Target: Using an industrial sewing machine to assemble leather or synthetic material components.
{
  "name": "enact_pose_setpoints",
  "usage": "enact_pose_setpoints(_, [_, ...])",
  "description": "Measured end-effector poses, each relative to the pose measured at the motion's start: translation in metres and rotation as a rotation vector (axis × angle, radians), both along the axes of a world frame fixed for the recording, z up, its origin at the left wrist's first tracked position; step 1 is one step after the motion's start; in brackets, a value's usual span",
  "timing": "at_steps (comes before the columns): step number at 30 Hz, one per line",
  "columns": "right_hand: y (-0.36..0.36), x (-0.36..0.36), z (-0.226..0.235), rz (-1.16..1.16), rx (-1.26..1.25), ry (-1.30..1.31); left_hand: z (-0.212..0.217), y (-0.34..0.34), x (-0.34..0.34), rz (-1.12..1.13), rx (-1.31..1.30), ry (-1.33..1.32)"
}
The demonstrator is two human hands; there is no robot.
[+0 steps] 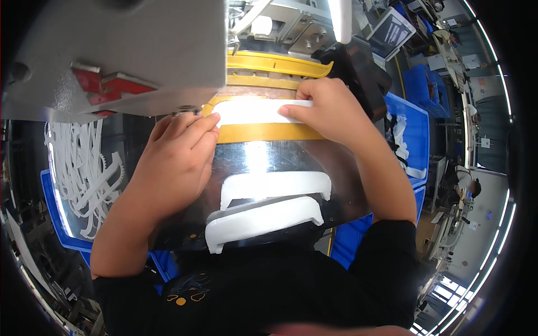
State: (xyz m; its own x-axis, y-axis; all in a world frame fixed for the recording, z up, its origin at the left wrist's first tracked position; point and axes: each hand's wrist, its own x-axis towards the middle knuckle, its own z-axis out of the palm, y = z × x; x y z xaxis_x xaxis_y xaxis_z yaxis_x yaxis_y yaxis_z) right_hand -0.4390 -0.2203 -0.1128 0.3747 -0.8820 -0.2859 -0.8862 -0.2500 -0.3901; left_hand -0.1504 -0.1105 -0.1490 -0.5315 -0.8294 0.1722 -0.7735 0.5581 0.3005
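A white, collar-shaped fabric strip (246, 112) lies lengthwise on a yellow plate (263, 133) of the machine. My left hand (182, 151) is closed at the strip's left end, with thumb and fingertips pressed together on its corner. At the other end, my right hand (330, 109) pinches the strip, thumb on top and the curled fingers at its far edge. Nearer to me, two white curved pieces with down-turned ends rest on the shiny metal table: a farther piece (274, 183) and a nearer piece (263, 218).
A large grey machine head (129, 50) overhangs the left hand. Behind the strip runs a yellow curved bar (280, 64). White toothed strips (84, 173) are heaped at the left by a blue bin (53, 207). A blue bin (417, 140) with white and dark scraps stands at the right.
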Motion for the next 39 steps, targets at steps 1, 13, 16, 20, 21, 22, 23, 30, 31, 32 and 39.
enact_pose_setpoints(1, [0.002, -0.012, -0.002, -0.006, -0.004, 0.010, 0.001, 0.000, -0.001, -0.006, -0.004, 0.010])
enact_pose_setpoints(13, [0.005, -0.047, -0.008, -0.152, 0.052, -0.053, 0.010, -0.002, -0.010, 0.041, 0.030, -0.038])
enact_pose_setpoints(16, [0.007, -0.053, -0.008, -0.172, 0.053, -0.033, 0.013, -0.002, -0.011, 0.065, 0.064, -0.078])
enact_pose_setpoints(20, [0.015, -0.063, 0.003, -0.157, -0.030, 0.004, 0.021, -0.001, -0.014, 0.064, 0.083, -0.083])
enact_pose_setpoints(21, [0.018, -0.063, 0.006, -0.155, -0.019, 0.050, 0.018, -0.001, -0.013, 0.058, 0.080, -0.089])
enact_pose_setpoints(22, [0.021, -0.063, 0.009, -0.160, -0.014, 0.049, 0.016, -0.001, -0.013, 0.053, 0.077, -0.095])
enact_pose_setpoints(23, [0.025, -0.063, 0.012, -0.137, -0.019, 0.073, 0.013, -0.001, -0.012, 0.049, 0.080, -0.097])
enact_pose_setpoints(30, [0.041, -0.071, 0.008, 0.302, -0.318, -0.190, 0.017, -0.001, -0.012, 0.055, 0.097, -0.106])
enact_pose_setpoints(31, [0.045, -0.073, 0.006, 0.297, -0.319, -0.192, 0.017, -0.001, -0.013, 0.054, 0.099, -0.111])
enact_pose_setpoints(32, [0.049, -0.076, 0.005, 0.332, -0.323, -0.108, 0.018, -0.001, -0.014, 0.049, 0.099, -0.113])
enact_pose_setpoints(39, [0.041, -0.084, 0.000, 0.413, -0.315, -0.020, 0.017, -0.003, -0.012, 0.059, 0.093, -0.152])
